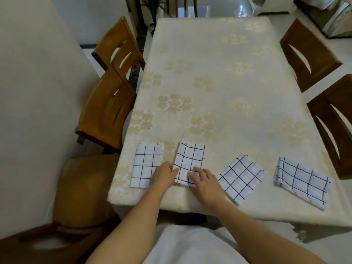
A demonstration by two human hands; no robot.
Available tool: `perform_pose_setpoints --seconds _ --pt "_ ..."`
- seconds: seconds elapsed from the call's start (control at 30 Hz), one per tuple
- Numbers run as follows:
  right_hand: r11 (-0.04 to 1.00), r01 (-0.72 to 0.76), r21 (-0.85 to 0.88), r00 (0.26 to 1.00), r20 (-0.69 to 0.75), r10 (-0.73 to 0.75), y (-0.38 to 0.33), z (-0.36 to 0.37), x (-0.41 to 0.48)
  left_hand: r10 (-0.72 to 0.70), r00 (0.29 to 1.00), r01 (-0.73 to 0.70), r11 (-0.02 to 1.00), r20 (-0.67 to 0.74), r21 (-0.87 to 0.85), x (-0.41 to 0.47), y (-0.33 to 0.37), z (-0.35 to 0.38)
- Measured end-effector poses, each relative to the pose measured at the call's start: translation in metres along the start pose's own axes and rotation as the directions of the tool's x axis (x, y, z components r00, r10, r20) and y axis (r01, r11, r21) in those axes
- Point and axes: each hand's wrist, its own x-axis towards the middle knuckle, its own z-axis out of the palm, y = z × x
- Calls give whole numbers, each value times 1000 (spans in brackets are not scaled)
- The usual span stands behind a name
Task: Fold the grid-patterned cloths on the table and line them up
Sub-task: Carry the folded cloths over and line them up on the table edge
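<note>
While left hand pinches edge of second-from-left cloth, right hand pressing flat, four folded cloths sit on table

Left cloth, second cloth, third cloth, right cloth folded in a row on surface, last two skewed, left hand pinching second cloth's left edge, right hand flat on its near end

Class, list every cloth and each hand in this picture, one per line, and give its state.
Leftmost cloth, folded, lying flat and straight.
Second cloth, folded, straight, touched by both hands.
Third cloth, folded, lying askew.
Rightmost cloth, folded, lying askew.
Left hand, at the second cloth's left edge; grip unclear.
Right hand, fingers spread, resting on the second cloth.
</note>
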Motion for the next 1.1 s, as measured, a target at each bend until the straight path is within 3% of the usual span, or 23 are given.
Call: perform_pose_setpoints --seconds 0.23,0.6,0.7,0.83,0.93,1.0,1.1 --pt "999 48 -24 999 -17 -49 -11 8 5 -89 995 82 990 -55 -115 -17 -22 -10" --pt "996 81 -44 996 47 -79 -1 10 -2 -82 989 65 989 -122 -132 -32 -24 7" --pt "997 76 -20 997 14 -76 -3 4 -2 -20 989 13 999 -148 -47 -35 -20 8" --pt "998 67 -18 989 -132 -69 -3 1 12 190 959 -137 960 -211 243 -35 -8 7" --pt "995 98 6 995 29 -98 5 6 22 321 947 -293 890 -22 348 -26 6 12" --pt "994 108 -33 991 80 -105 9 9 25 272 959 -284 887 85 364 -22 13 16" --pt "995 100 -3 989 106 -100 10 5 29 232 967 -255 869 105 424 -15 22 15"
